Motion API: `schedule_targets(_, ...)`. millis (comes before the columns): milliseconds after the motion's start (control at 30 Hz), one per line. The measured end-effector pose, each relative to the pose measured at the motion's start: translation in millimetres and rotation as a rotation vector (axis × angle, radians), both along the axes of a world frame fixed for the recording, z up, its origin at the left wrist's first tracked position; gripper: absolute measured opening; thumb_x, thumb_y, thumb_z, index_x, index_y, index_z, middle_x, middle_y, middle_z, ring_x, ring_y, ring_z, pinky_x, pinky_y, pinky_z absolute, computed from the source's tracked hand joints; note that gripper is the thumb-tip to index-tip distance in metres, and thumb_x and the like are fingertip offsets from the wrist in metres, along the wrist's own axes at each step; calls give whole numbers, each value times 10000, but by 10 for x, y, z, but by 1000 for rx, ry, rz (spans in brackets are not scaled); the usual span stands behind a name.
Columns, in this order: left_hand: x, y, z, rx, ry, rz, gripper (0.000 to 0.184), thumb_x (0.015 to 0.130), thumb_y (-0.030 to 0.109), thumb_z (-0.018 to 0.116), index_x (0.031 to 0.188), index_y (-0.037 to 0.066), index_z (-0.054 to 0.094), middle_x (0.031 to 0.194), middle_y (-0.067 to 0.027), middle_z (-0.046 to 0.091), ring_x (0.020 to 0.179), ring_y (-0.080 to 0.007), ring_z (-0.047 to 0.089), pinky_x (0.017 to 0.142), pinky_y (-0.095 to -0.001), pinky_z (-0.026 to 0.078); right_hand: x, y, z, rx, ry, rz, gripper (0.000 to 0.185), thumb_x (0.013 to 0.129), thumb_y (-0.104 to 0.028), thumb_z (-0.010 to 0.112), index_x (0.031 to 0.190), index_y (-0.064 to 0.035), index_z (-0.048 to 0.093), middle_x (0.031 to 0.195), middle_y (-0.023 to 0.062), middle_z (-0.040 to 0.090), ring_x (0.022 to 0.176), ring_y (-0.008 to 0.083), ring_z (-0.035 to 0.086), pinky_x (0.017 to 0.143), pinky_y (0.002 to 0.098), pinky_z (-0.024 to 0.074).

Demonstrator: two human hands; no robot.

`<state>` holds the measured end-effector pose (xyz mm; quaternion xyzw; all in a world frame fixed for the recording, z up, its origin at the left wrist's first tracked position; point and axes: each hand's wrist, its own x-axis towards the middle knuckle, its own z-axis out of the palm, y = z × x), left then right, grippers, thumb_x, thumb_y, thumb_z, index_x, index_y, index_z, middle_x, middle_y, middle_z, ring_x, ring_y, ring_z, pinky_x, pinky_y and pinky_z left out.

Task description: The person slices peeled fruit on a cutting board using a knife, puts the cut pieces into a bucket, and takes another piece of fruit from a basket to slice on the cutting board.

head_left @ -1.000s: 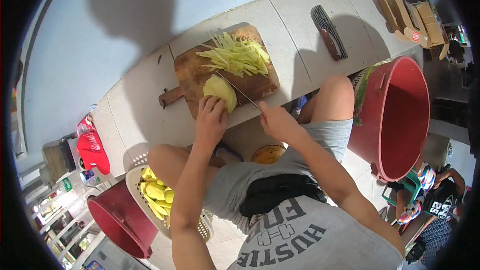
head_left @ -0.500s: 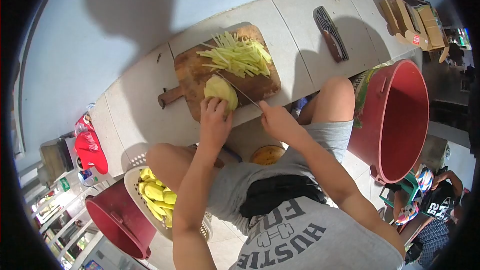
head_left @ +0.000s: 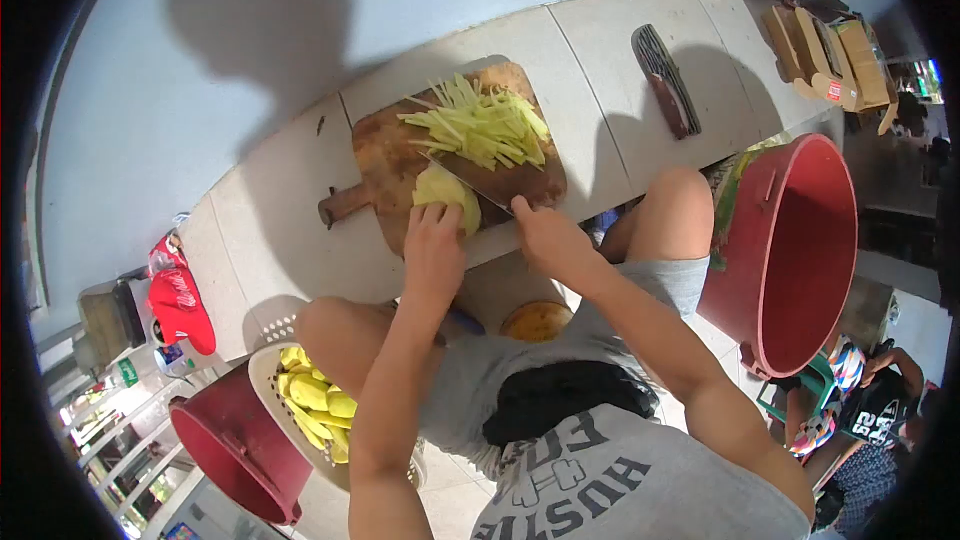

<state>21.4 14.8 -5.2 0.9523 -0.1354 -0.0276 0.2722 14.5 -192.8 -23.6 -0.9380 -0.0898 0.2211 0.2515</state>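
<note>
A wooden cutting board point(head_left: 385, 152) with a short handle lies on the tiled ledge. My left hand point(head_left: 434, 240) is closed over a peeled pale-green mango point(head_left: 440, 186) on the board, its fingers bent across the near side. In my right hand point(head_left: 548, 240) is the handle of a knife point(head_left: 468, 180). The blade points up and left, its tip at the mango's upper edge. Just beyond the blade lies a heap of thin pale-green strips point(head_left: 480, 125). My fingers hide most of the knife handle and part of the mango.
Another knife-like tool with a brown handle point(head_left: 667, 105) rests farther right on the ledge point(head_left: 590, 25). A big red bin point(head_left: 740, 270) stands at right, a second red bin point(head_left: 240, 440) at lower left beside a basket point(head_left: 268, 380) of yellow pieces. People sit at far right.
The knife blade has turned to show more of its flat face, and my right hand has shifted slightly. My left hand stays on the mango. The whole view has moved a little.
</note>
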Motion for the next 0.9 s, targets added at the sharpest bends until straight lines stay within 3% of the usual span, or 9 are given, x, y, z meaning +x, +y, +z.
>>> schedule_targets(133,20,-72,56,45,14,26,361,747,-62,603,1100,12,633,1092,-209,597,1052,-419,519,953,-485,449,17,46,439,-57,20,47,219,963,-97,495,1174,-61,451,898,250,657,855,453,692,709,557,562)
schedule_targets(233,40,-78,47,77,31,-30,397,731,-79,596,1120,1,613,1086,-217,584,1055,-425,499,980,-487,408,-1,38,469,-107,33,87,215,959,-98,500,1166,-61,451,907,245,658,845,444,693,701,553,561)
schedule_targets(333,100,-73,28,80,87,5,422,708,-96,600,1120,-4,601,1090,-220,570,1048,-424,491,998,-493,377,46,-12,318,-51,5,33,212,957,-91,497,1159,-49,452,889,254,659,840,449,688,701,552,556)
schedule_targets(433,98,-35,16,50,119,17,455,679,-105,676,1112,17,603,1127,-196,567,1075,-441,483,929,-517,432,191,-46,104,31,72,58,202,955,-87,495,1148,-36,464,881,278,657,852,462,678,706,563,541)
schedule_targets(633,128,-20,-5,9,131,4,456,695,-65,715,1125,19,590,1154,-198,548,1111,-443,478,985,-515,439,-57,-29,-74,244,86,-32,270,939,-99,524,1186,2,483,769,314,641,793,521,639,725,603,505)
schedule_targets(733,162,9,-6,36,148,-57,448,705,-51,728,1125,22,591,1164,-197,548,1141,-439,478,995,-505,447,-191,29,-128,294,146,-114,171,966,-97,546,1076,18,484,798,321,625,810,521,616,716,583,481)
schedule_targets(833,170,38,24,57,166,-64,456,718,-37,736,1147,35,597,1179,-197,549,1163,-427,477,993,-485,453,-199,50,-107,288,158,-156,163,954,-78,558,1068,16,489,828,317,630,818,519,614,723,566,482)
schedule_targets(900,126,28,-7,-84,170,27,468,731,26,767,1169,46,604,1226,-197,553,1205,-429,467,1023,-460,445,-149,-12,-104,329,110,-135,173,956,-103,551,1077,11,501,806,307,636,803,515,626,726,575,486)
